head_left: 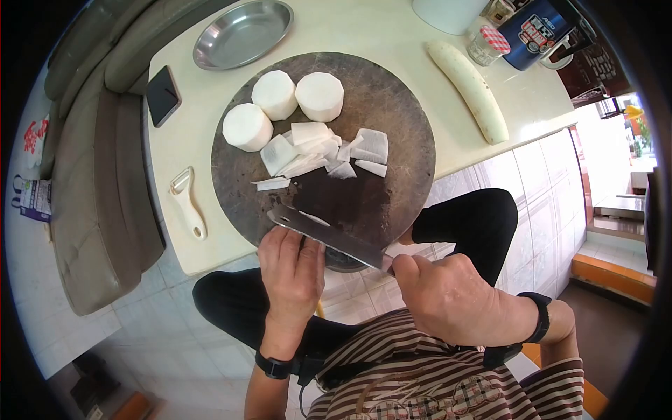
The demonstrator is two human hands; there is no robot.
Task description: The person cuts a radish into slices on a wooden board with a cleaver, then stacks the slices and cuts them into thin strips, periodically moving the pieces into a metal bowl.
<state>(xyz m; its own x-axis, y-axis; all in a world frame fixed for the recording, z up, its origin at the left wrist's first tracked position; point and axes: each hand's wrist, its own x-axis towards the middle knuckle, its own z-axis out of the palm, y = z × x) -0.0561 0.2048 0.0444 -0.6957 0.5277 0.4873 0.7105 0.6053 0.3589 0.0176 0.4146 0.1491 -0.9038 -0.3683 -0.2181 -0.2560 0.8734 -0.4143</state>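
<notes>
My right hand (pixel 448 294) is closed round the handle of a kitchen knife (pixel 332 238), whose broad blade lies across the near part of the round chopping board (pixel 402 126). Against the near side of the blade, my left hand (pixel 292 273) has its fingers bent and pressed together at the board's edge; whatever is under them is hidden. A thin white slice (pixel 314 218) shows just beyond the blade. Farther up the board lies a loose pile of thin white radish slices (pixel 308 148). Behind it stand three thick peeled radish chunks (pixel 319 96).
A whole white radish (pixel 469 91) lies on the table (pixel 364 28) at right, near a lidded jar (pixel 488 45) and a blue canister (pixel 535 33). To the left are a peeler (pixel 187 204), a phone (pixel 164 96) and a steel dish (pixel 243 35). A sofa (pixel 105 189) stands beyond.
</notes>
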